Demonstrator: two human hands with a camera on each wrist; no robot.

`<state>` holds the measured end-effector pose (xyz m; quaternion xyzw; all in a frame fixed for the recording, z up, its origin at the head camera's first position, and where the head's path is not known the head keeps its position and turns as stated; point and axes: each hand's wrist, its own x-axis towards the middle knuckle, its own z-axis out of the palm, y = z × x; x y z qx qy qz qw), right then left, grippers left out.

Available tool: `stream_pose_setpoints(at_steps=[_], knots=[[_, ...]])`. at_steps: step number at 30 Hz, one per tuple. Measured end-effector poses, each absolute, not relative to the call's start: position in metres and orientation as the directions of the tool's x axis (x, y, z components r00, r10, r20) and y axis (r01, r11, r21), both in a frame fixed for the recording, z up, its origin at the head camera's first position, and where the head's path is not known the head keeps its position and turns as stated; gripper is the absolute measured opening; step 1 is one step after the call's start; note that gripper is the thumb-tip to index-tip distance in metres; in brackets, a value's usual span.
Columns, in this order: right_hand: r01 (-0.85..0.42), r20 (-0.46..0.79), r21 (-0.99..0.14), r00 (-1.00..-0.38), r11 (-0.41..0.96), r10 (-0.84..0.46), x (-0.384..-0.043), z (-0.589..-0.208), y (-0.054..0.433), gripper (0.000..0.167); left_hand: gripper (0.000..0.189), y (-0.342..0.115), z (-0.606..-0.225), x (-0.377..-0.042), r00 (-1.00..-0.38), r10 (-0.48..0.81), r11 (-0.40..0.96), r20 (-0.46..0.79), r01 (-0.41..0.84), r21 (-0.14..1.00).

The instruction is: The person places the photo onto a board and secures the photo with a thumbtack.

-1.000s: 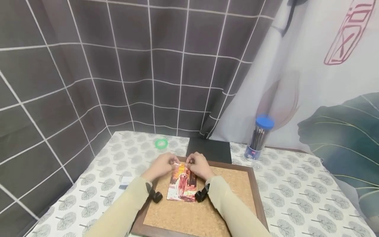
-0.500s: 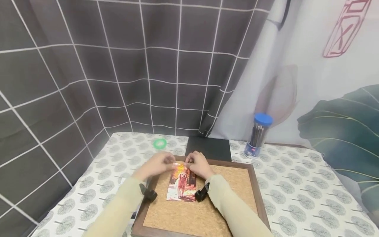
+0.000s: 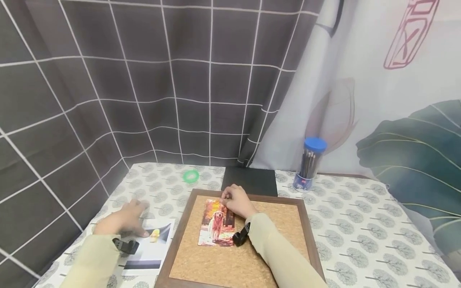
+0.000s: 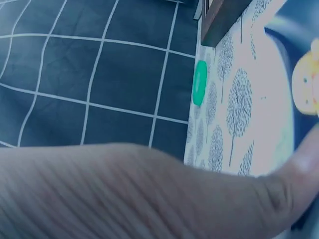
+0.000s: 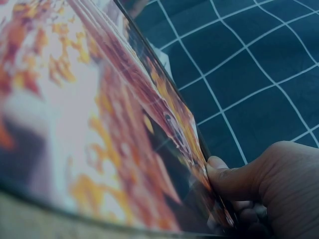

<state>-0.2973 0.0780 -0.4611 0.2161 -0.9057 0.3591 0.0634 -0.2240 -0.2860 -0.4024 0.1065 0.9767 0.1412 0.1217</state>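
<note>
Dark gridded curtain (image 3: pixel 191 82) — tree-print tablecloth (image 3: pixel 354 228)

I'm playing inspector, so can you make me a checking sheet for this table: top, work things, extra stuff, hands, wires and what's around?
Surface: tree-print tablecloth.
Job's things: dog photo on framed corkboard; yellow-figure photo on the tablecloth, left of the board.
Clutter: green ring, perhaps a tape roll; blue-lidded pencil tub; black flat sheet behind the corkboard.
Left hand: thumb over the yellow-figure photo; can't tell if touching.
Right hand: pinches the dog photo near its top right corner.
Cables: nothing seen on the tabletop.
Surroundings: dark grid-pattern cloth; white leaf-print cloth.
</note>
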Motion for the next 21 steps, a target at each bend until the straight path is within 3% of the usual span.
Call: stream_pose_setpoints(at_steps=[7, 15, 21], knots=[[-0.434, 0.265, -0.607, -0.9, 0.666, -0.346, -0.2964, -0.4635, 0.0778, 0.014, 0.053, -0.2805, -0.4033, -0.2203, -0.943, 0.226, 0.916, -0.246, 0.12, 0.384], [-0.439, 0.265, -0.622, -0.897, 0.648, -0.353, -0.2927, -0.4636, 0.0766, 0.012, 0.04, -0.281, -0.4054, -0.2191, -0.933, 0.275, 0.916, -0.232, 0.181, 0.358], [-0.444, 0.267, -0.609, -0.895, 0.658, -0.357, -0.2958, -0.4582, 0.0759, 0.012, 0.034, -0.2838, -0.4028, -0.2271, -0.932, 0.249, 0.92, -0.262, 0.144, 0.364]])
